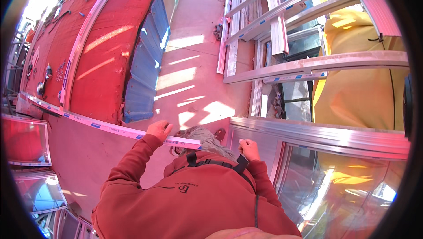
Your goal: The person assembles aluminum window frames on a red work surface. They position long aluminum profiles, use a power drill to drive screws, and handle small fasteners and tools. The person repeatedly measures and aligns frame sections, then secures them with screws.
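Observation:
My left hand is closed round a long, thin white metal profile near its close end, thumb raised. The profile carries blue and white film labels and runs left to the corner of a red-topped workbench, where it meets another profile lying along the bench. My right hand is held in front of my waist with the fingers curled together. Whatever it may hold is too small to make out. A black strap shows just below that hand.
A cordless drill and scattered small parts lie on the bench. Blue sheeting hangs down its side. Metal frames and a yellow cover stand on the right, with stacked rails near my right arm. Glazed panels lean at left.

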`<move>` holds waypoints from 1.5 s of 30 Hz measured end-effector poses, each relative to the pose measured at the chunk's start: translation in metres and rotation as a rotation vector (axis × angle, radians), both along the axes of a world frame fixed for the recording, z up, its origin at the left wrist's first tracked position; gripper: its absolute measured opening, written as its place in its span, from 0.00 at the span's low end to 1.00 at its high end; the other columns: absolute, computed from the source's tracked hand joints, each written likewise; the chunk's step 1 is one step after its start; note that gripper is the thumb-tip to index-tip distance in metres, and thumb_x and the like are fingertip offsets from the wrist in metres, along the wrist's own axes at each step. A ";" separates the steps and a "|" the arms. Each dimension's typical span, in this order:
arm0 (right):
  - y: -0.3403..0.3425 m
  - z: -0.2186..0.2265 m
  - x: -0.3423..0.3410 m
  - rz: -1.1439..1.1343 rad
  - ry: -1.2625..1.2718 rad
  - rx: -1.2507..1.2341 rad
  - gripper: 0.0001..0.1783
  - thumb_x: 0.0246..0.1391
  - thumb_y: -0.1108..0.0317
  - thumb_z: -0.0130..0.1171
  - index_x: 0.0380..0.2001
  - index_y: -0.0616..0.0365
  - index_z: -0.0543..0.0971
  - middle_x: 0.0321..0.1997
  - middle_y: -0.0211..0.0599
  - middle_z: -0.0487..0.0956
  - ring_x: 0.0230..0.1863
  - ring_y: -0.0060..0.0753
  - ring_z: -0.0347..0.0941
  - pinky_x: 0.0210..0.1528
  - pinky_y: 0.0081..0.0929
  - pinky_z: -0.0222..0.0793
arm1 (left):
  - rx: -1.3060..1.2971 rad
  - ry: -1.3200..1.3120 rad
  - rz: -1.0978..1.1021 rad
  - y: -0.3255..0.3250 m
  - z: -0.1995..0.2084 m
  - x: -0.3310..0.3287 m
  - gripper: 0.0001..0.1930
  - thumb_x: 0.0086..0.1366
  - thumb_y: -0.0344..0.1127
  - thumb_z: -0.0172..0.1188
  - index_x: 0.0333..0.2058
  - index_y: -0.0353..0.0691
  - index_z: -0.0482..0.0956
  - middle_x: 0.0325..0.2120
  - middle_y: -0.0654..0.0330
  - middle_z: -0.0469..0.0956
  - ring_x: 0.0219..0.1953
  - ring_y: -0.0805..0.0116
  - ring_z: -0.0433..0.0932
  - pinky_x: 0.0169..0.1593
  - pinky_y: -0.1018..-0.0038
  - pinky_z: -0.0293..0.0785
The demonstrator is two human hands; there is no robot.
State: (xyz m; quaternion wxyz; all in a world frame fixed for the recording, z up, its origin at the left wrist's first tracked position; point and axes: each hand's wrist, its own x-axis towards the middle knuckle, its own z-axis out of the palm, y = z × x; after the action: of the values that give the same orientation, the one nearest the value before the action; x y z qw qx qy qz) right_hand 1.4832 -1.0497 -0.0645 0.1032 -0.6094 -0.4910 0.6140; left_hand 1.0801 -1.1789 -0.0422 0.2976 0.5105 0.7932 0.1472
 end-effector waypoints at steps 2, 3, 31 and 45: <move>0.023 0.003 0.013 -0.005 0.014 -0.027 0.22 0.59 0.56 0.55 0.18 0.62 0.74 0.16 0.32 0.73 0.18 0.21 0.67 0.22 0.22 0.63 | 0.101 0.050 0.113 0.002 0.001 0.005 0.12 0.62 0.40 0.57 0.32 0.37 0.80 0.29 0.52 0.80 0.37 0.51 0.78 0.42 0.60 0.72; 0.034 0.005 0.016 -0.008 0.021 -0.044 0.22 0.59 0.56 0.55 0.18 0.62 0.73 0.16 0.33 0.73 0.17 0.22 0.67 0.21 0.22 0.63 | 0.147 0.076 0.170 0.002 0.002 0.006 0.10 0.61 0.38 0.58 0.32 0.37 0.79 0.29 0.53 0.80 0.36 0.52 0.78 0.42 0.60 0.72; 0.311 -0.023 -0.232 1.187 -0.020 -0.040 0.16 0.55 0.60 0.59 0.23 0.64 0.78 0.20 0.31 0.76 0.22 0.21 0.72 0.26 0.20 0.68 | 0.412 -0.170 1.981 -0.051 -0.055 -0.025 0.19 0.50 0.36 0.59 0.36 0.24 0.78 0.27 0.46 0.80 0.31 0.54 0.81 0.36 0.64 0.75; 0.415 -0.003 -0.450 1.319 0.052 -0.045 0.19 0.54 0.58 0.57 0.25 0.67 0.78 0.21 0.34 0.78 0.25 0.24 0.73 0.28 0.25 0.68 | 0.279 0.074 2.192 -0.050 -0.099 0.039 0.23 0.55 0.36 0.56 0.49 0.30 0.72 0.40 0.44 0.78 0.42 0.50 0.78 0.49 0.61 0.72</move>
State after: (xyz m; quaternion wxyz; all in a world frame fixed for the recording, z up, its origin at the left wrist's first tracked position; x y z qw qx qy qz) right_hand 1.0333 -0.6346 -0.0675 -0.2955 -0.1680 -0.7457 0.5731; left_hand 1.1192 -1.2285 -0.1410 -0.0781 -0.4358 0.8005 0.4040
